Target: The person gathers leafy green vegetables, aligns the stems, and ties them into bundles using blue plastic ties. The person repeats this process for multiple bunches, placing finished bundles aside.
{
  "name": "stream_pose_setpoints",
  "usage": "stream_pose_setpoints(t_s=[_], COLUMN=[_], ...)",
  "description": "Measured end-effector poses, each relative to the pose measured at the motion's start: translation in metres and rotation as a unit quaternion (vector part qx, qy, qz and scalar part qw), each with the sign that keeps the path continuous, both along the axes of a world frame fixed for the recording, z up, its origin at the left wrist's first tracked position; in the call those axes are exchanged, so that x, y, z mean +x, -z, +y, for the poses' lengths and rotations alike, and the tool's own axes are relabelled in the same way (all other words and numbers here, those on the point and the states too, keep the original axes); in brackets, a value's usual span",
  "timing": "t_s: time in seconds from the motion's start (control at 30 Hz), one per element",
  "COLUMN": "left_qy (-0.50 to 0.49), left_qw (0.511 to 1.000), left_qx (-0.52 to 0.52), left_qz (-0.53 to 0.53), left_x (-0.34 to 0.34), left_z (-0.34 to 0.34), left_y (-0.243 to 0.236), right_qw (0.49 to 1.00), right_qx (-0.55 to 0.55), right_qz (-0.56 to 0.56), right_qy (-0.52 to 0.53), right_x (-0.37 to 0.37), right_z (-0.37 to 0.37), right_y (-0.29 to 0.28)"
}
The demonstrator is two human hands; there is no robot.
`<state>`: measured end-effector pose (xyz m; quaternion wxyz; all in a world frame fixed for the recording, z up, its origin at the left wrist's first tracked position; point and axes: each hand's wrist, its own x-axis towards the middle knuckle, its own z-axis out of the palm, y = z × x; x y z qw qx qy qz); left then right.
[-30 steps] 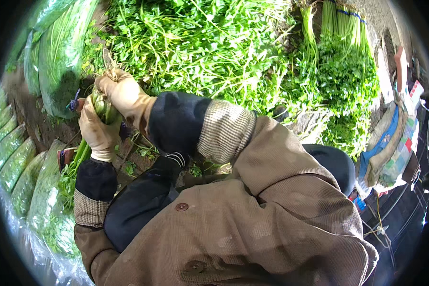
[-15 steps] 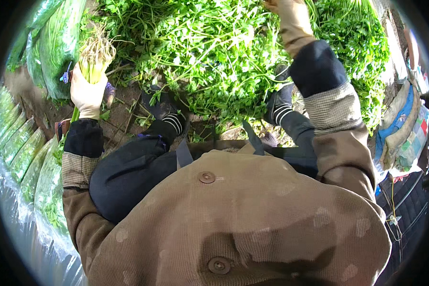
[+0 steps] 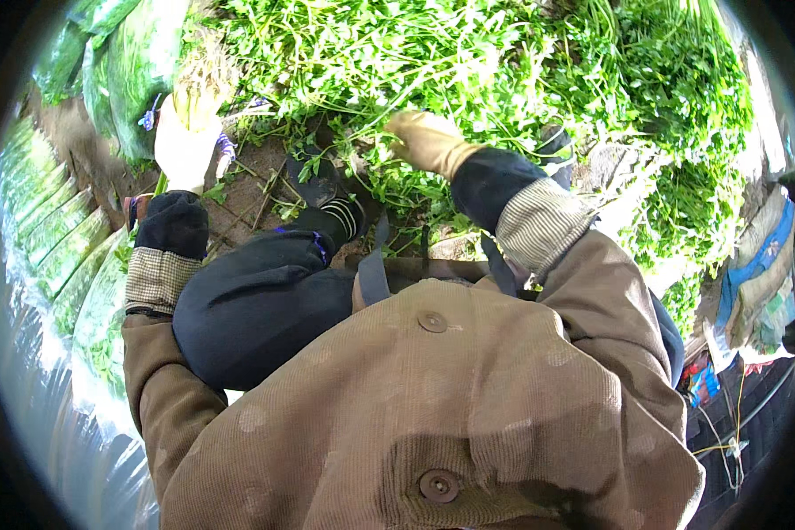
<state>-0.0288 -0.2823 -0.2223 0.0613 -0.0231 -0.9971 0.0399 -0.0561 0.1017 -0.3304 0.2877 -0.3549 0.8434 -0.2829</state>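
On the left my left hand (image 3: 185,146), in a pale glove washed out by sunlight, is closed around a bunch of leafy celery-like greens (image 3: 205,75). The bunch's pale, stringy root end points away from me, and a green stem shows below the hand near the wrist. My right hand (image 3: 428,143), in a tan glove, hovers over the near edge of a large loose heap of the same greens (image 3: 495,75). Its fingers are bent toward the left and blurred, so whether they grip a stem is unclear.
Clear plastic bags of greens (image 3: 62,243) line the left side, with larger green-filled bags (image 3: 132,71) at the far left. My shoe (image 3: 314,177) stands at the heap's near edge. Sacks and cloths (image 3: 760,265) lie at the right, near thin cords (image 3: 733,433).
My right hand has come back from the far right of the heap, toward me and to the left. My left hand keeps the bunch; the whole view has shifted slightly.
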Motion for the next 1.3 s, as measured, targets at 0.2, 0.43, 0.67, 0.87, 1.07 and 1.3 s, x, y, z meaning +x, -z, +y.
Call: stream_pose_setpoints(t_s=[0.2, 0.43, 0.67, 0.87, 1.07, 1.3], left_qy=[-0.108, 0.014, -0.006, -0.101, -0.11, -0.07], left_qw=[0.982, 0.991, 1.0, 0.991, 0.987, 0.99], left_qx=[0.146, 0.094, -0.017, 0.045, 0.091, 0.068], left_qz=[0.043, 0.091, 0.022, 0.07, 0.072, 0.106], left_x=[-0.002, 0.0, 0.001, 0.0, 0.004, 0.001], left_z=[-0.01, -0.011, -0.01, -0.001, 0.004, 0.002], left_y=[0.008, 0.014, 0.013, 0.003, -0.001, 0.001], right_qw=[0.96, 0.962, 0.959, 0.977, 0.85, 0.766], right_qx=[0.192, -0.036, 0.241, 0.206, -0.095, -0.066], right_qz=[0.158, 0.175, 0.14, 0.007, -0.483, -0.343], right_qy=[0.132, 0.206, -0.054, -0.059, 0.189, 0.539], right_x=[-0.143, -0.126, -0.026, -0.018, -0.074, -0.125], right_z=[0.025, 0.011, -0.023, -0.013, -0.014, 0.016], right_y=[0.026, -0.018, 0.024, -0.024, -0.061, 0.016])
